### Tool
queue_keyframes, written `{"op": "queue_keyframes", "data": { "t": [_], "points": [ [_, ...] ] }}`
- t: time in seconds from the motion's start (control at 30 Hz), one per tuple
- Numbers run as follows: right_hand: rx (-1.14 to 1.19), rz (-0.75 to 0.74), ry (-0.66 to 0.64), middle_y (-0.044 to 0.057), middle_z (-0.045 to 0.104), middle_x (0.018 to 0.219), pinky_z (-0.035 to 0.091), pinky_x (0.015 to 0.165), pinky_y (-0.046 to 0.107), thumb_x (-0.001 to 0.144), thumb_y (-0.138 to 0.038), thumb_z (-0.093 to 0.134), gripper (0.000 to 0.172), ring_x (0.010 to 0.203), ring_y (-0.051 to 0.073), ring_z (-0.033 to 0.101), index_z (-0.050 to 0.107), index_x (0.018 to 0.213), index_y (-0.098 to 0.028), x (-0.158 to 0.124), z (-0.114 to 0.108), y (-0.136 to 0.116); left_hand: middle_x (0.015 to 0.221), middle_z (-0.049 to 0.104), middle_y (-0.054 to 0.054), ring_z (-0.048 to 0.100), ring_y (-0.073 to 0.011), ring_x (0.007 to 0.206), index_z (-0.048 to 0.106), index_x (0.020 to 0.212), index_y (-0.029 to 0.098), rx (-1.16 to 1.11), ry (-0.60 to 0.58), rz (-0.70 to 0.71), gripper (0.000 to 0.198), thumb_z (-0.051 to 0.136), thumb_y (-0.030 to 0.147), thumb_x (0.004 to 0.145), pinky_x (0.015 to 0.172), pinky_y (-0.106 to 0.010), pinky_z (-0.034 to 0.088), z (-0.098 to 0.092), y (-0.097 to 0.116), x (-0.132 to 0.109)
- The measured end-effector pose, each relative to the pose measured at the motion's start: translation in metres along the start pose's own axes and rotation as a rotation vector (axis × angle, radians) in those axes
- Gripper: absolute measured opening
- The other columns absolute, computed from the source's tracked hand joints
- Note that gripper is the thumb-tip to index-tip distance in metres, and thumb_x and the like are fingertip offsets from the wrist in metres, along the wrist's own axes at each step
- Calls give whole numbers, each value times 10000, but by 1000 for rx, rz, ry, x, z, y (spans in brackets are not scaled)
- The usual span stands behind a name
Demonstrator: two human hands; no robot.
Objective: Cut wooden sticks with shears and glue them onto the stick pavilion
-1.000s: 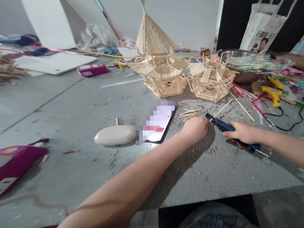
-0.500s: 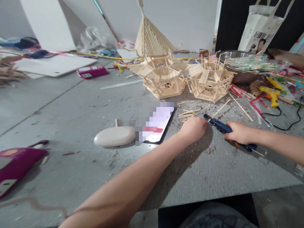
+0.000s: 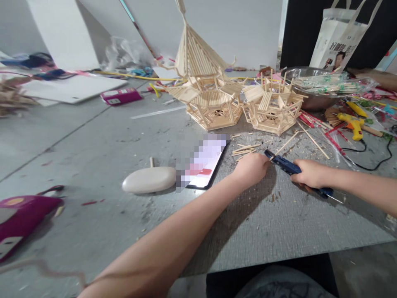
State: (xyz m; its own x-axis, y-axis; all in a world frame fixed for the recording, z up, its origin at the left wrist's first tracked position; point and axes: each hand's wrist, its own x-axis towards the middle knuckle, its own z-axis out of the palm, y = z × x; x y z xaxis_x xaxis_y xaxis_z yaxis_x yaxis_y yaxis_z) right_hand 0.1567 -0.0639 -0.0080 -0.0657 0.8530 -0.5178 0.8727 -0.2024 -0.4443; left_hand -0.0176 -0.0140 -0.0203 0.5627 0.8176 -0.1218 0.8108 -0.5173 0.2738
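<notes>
My right hand (image 3: 308, 173) is closed round the handles of blue cutting pliers (image 3: 285, 164), whose jaws point left. A thin wooden stick (image 3: 287, 143) runs from the jaws up to the right. My left hand (image 3: 250, 169) is curled shut at the jaws, apparently pinching the near end of that stick. Cut stick pieces (image 3: 245, 150) lie just beyond my left hand. Behind them stand two wooden stick models: a pagoda with a pointed roof (image 3: 203, 82) and a lower hexagonal frame (image 3: 273, 108).
A phone (image 3: 203, 161) and a pale oval stone (image 3: 149, 180) lie left of my left hand. A yellow glue gun (image 3: 353, 124) with a black cord, a metal bowl (image 3: 310, 99) of sticks and a white bag (image 3: 339, 37) are at the right. A magenta box (image 3: 21, 215) sits near left.
Both hands, the pliers and the stick stay together almost unmoved; the view has shifted slightly, sliding them a little left and up.
</notes>
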Motion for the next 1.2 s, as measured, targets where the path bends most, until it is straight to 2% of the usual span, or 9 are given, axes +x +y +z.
{"op": "queue_keyframes", "data": {
  "t": [0.4,0.57,0.63,0.73,0.87,1.0,1.1,1.2],
  "points": [
    [36,0,-18,-36,521,455,340,370,218,678,-253,485,131,355,112,491,441,780,-185,0,0,0,646,634,-67,564,-159,590,671,778,163,-28,18,19,304,379,248,804,547,-243,381,-1,-1,0],
    [60,11,-3,-49,477,413,323,361,214,685,-247,494,87,325,98,447,448,726,-185,3,4,1,595,609,-53,540,-151,565,665,731,161,-52,24,16,301,383,240,799,536,-241,372,-2,-3,1],
    [108,23,-18,-57,454,394,312,351,215,693,-245,499,84,307,95,423,436,698,-190,4,4,1,564,595,-40,523,-140,545,658,698,164,-59,14,24,299,384,235,794,521,-231,358,-3,-4,2],
    [289,52,-116,-63,433,387,309,345,209,722,-230,480,112,294,89,410,394,658,-198,1,1,-1,556,594,-25,501,-127,523,640,645,164,-73,-10,46,283,398,226,779,509,-224,338,-9,-7,2],
    [572,89,-234,-17,536,502,344,372,212,741,-234,471,110,361,99,485,409,666,-184,-6,-8,6,560,595,-17,488,-117,521,640,643,161,-91,62,21,299,400,263,788,509,-218,321,-25,-16,1],
    [802,44,-311,59,606,635,452,508,265,753,-320,464,193,523,143,580,515,705,-140,-9,-16,21,661,650,-40,534,-139,583,677,756,185,-29,146,-111,293,417,317,783,512,-229,317,-40,-29,2],
    [925,-42,-217,75,629,764,479,614,303,768,-331,395,241,621,163,608,539,828,-147,-10,-21,27,776,679,-64,588,-182,691,685,833,220,97,139,-210,290,434,351,770,537,-239,339,-41,-34,4],
    [917,-72,-127,100,630,868,479,686,334,792,-335,295,330,682,178,617,522,944,-150,-12,-24,29,810,679,-88,612,-222,748,690,813,225,200,97,-250,313,425,388,773,566,-252,368,-36,-36,5]
  ]
}}
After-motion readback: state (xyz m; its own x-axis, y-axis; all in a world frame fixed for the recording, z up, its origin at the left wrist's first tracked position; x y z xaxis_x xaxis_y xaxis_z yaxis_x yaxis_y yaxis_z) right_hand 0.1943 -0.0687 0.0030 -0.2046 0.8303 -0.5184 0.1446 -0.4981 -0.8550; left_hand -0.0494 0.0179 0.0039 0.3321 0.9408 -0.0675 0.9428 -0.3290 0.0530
